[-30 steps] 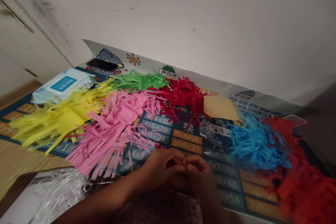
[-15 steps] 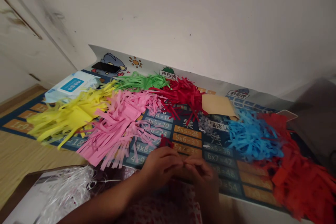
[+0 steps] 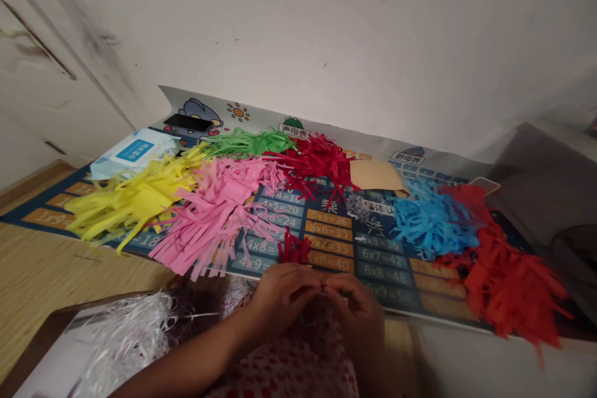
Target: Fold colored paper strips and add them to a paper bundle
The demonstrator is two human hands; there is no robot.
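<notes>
Both my hands meet over my lap at the mat's near edge. My left hand (image 3: 282, 295) pinches with its fingertips against those of my right hand (image 3: 357, 305), which is also closed. Whatever sits between the fingertips is too small and dark to make out. Just beyond my left hand is a small dark-red fringed paper piece (image 3: 293, 247), its lower end close to the knuckles. Farther back on the printed mat (image 3: 385, 286) lie a pink paper tassel (image 3: 228, 196) and a larger dark-red tassel (image 3: 321, 165).
Yellow (image 3: 144, 193), green (image 3: 252, 142), blue (image 3: 433, 217) and bright-red (image 3: 508, 280) fringed paper bunches cover the mat. A wipes pack (image 3: 135, 152), a phone (image 3: 189, 122) and a beige sheet (image 3: 377, 175) lie farther back. Clear shredded strips (image 3: 130, 339) fill the lower left.
The view has shifted slightly, moving the mat up in the picture. More of the small dark-red fringed piece shows beyond my left hand. Both hands stay pinched together.
</notes>
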